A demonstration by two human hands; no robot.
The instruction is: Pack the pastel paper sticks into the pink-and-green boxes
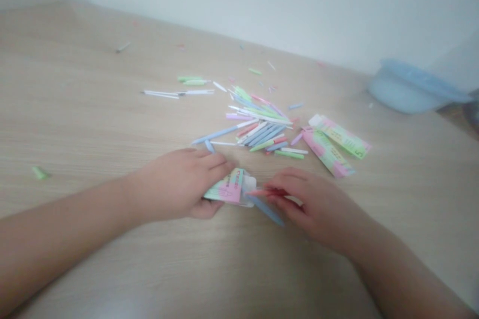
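The left hand (175, 184) clasps a printed cardboard packet (228, 188) while the right hand (310, 204) pinches a red stick (267, 193) at its open end, near two more packets (327, 152) and scattered pastel sticks (258, 127) on the wooden bench (93, 109), with a blue plastic tub (409, 87) by the wall (262, 0).

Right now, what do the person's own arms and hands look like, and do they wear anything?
The left hand and right hand are bare: no gloves, rings, watch or bracelet show. The left forearm and right forearm are bare, with no sleeves, cables or markings in view.
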